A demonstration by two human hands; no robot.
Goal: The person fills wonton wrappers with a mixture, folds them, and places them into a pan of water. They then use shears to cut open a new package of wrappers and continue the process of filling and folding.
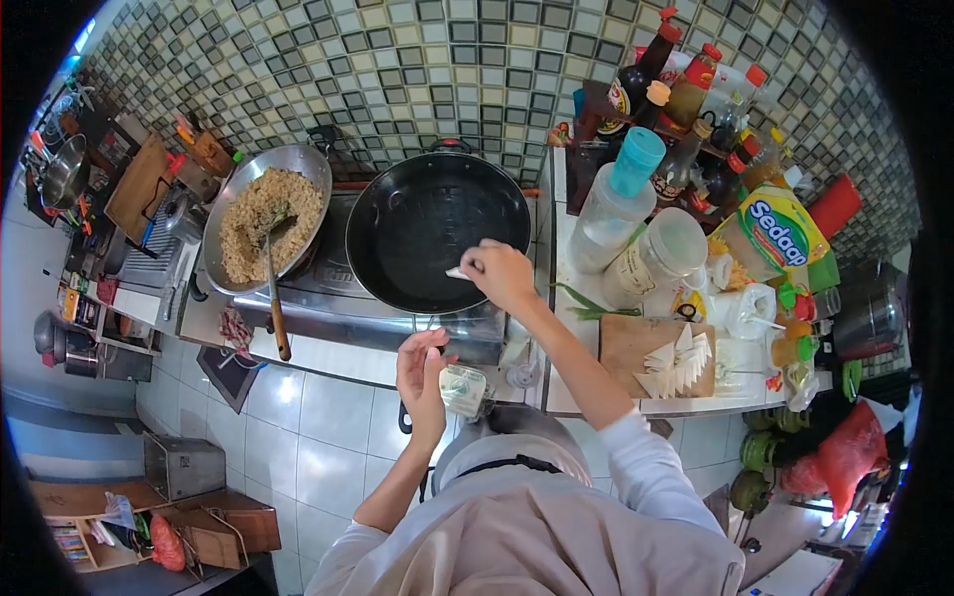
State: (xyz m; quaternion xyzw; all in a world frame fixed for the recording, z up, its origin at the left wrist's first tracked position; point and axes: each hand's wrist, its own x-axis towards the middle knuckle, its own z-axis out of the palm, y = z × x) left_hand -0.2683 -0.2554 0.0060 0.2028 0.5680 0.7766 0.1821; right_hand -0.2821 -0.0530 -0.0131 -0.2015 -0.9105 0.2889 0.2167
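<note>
My right hand (499,274) is over the right side of a wide black frying pan (437,233). Its fingertips pinch a small white piece (457,273), which looks like the triangular white slices (681,363) on the wooden cutting board (624,343). In front of the stove is my left hand (421,382), palm turned inward, with thumb and fingers apart and no object visible in it. Right beside it is a clear container with a whitish-green top (464,389); what supports it is hidden. The pan's dark inside shows no food.
Left of the pan, a metal wok (316,179) holds brownish rice-like food and a wooden-handled ladle (275,298). Sauce bottles (686,99), a blue-capped bottle (608,219), a jar (651,263) and a Sedaap pouch (775,233) crowd the right counter. A tiled wall (417,79) stands behind.
</note>
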